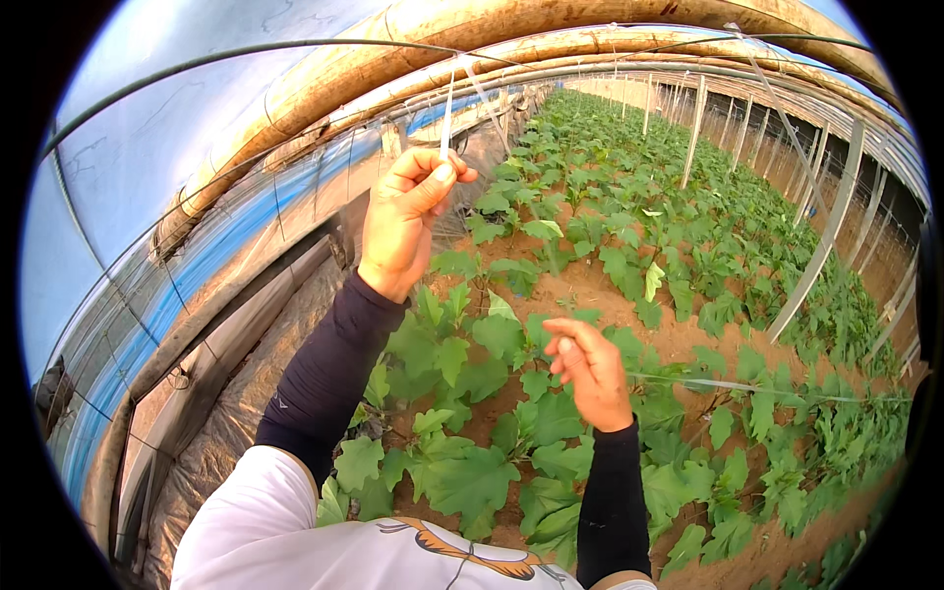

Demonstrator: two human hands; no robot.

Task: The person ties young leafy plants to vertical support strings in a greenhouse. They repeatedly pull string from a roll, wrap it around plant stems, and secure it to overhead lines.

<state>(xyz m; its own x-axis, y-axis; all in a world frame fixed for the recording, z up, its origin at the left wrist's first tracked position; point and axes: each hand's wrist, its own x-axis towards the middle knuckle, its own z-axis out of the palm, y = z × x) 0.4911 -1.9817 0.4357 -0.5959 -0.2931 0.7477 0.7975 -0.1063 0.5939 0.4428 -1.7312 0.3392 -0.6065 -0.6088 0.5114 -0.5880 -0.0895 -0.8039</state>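
My left hand (pixel 417 195) is raised at upper centre, thumb and forefinger pinching the lower end of a white plastic strip (pixel 448 114). The strip runs up to a dark wire (pixel 295 44) under the roof. My right hand (pixel 588 369) is lower and to the right, above broad-leaved green plants (pixel 472 472), with its fingers curled; whether it grips anything does not show. A pale strip (pixel 737 386) stretches from near the right wrist toward the right edge, just over the leaves.
Thick bamboo poles (pixel 295 103) arch overhead. A wooden rail (pixel 243 302) and blue netting or sheeting (pixel 221 258) run along the left. Plant rows (pixel 605 162) extend ahead over brown soil. Pale posts (pixel 826 228) stand at right, one with a slanting strip beside it.
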